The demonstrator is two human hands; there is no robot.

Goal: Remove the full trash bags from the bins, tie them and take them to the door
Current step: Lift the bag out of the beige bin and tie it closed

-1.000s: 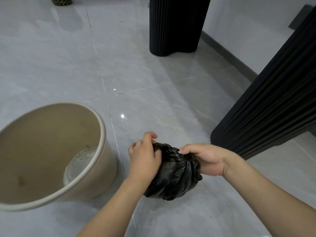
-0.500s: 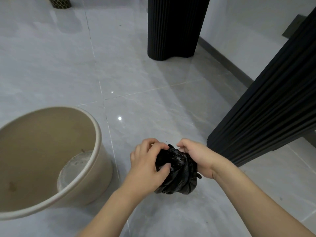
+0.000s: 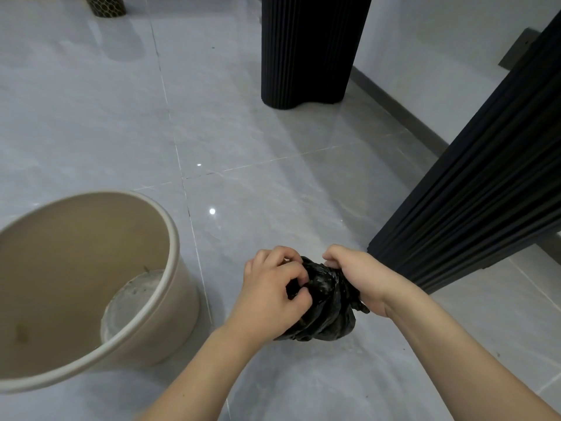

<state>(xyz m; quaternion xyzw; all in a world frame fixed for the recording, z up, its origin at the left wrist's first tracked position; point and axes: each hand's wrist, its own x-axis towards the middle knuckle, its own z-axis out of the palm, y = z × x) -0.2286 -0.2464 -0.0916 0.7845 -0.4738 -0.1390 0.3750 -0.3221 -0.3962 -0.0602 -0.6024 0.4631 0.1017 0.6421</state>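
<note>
Pale grey glossy tiles make up the floor [image 3: 273,141], with thin grout lines crossing it and small bright light spots reflected near the middle. Low over that floor, the left hand [image 3: 273,293] curls its fingers into the twisted top of a small black trash bag [image 3: 324,314], and the right hand [image 3: 355,275] pinches the same gathered neck from the other side, thumb and fingers closed on the plastic; both hands are clamped on the bag, close together. The bag's crumpled body hangs below the hands, and whether its bottom touches the floor I cannot tell. Just to the left stands a beige round bin [image 3: 170,238], well apart from the bag's plastic, upright with its mouth open to the camera; inside, its pale bottom shows some dirt marks and a few small specks on the wall. To the right, a black ribbed panel [image 3: 470,192] slants down to the floor just behind the right hand, narrowing the room on that side. Farther back a black ribbed column [image 3: 303,50] stands near the white wall [image 3: 440,34], which has a dark skirting strip along its base. At the far top left sits a dark patterned pot [image 3: 104,6], only partly in view. Between the bin, the column and the panel the tiles lie open.
</note>
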